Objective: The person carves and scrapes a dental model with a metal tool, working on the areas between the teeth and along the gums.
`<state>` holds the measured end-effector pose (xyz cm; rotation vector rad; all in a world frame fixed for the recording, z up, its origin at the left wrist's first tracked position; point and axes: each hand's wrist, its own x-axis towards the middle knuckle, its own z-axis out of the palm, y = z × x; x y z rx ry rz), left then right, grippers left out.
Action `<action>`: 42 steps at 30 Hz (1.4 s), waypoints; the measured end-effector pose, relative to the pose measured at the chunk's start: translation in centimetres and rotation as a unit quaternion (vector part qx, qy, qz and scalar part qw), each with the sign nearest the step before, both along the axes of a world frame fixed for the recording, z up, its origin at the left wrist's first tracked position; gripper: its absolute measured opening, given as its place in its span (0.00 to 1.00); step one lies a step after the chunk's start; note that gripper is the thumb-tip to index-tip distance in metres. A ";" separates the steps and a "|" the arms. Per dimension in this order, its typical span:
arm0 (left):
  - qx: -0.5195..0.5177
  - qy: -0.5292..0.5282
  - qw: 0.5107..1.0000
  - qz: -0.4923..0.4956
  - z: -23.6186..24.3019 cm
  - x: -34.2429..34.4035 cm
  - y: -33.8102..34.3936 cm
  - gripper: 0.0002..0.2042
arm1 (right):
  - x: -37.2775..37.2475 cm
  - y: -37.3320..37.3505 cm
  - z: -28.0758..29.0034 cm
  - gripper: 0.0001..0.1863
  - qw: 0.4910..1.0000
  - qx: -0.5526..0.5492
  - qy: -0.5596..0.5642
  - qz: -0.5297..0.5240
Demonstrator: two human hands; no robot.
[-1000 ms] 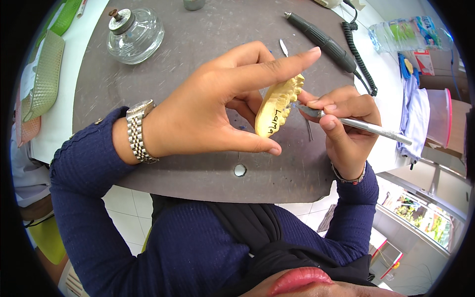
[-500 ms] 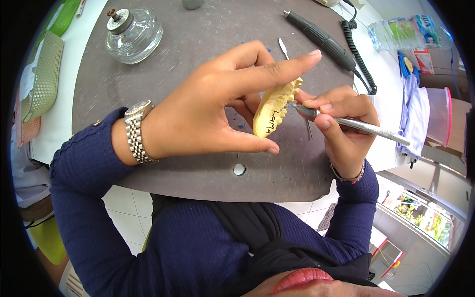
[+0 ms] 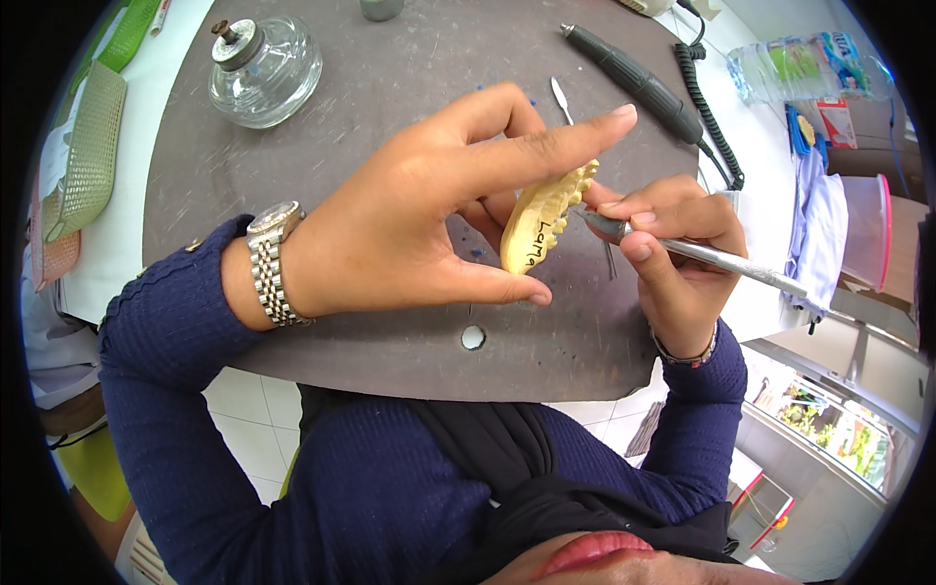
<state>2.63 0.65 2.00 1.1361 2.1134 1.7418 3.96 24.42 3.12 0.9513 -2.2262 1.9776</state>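
Observation:
My left hand grips a yellow dental cast between its thumb and fingers, the row of teeth turned to the right. Dark handwriting marks the side of the cast. In my right hand is a slim metal carving tool, held like a pen. Its thin tip points left, close to the teeth; whether it touches them I cannot tell. Part of the cast is hidden behind my left index finger. Both hands are above the dark work board.
A glass spirit burner stands at the far left. A black handpiece with a coiled cord lies far right, beside a small metal spatula. Beyond are a plastic bottle and, leftmost, a woven basket. The board has a round hole.
The tool's tip has drawn slightly back from the teeth. My left hand and the cast have barely shifted.

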 end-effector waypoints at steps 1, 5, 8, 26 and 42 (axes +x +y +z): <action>-0.003 0.002 1.000 0.001 0.1 0.0 -0.1 0.45 | 0.0 0.0 0.1 0.09 1.000 0.002 -0.003 0.003; -0.003 0.002 1.000 0.002 0.1 0.0 0.0 0.46 | -0.3 0.3 0.2 0.09 0.999 0.029 0.016 0.035; 0.009 -0.009 1.000 -0.003 -0.1 0.0 0.1 0.46 | -0.1 0.2 0.1 0.09 1.000 0.018 0.005 0.023; 0.005 -0.019 1.000 -0.003 -0.2 0.0 0.1 0.47 | 0.2 -0.2 0.4 0.07 1.000 0.017 -0.004 0.003; 0.029 -0.096 0.995 -0.012 -0.2 0.2 0.1 0.48 | 0.3 -0.2 0.1 0.08 1.000 -0.005 -0.025 -0.004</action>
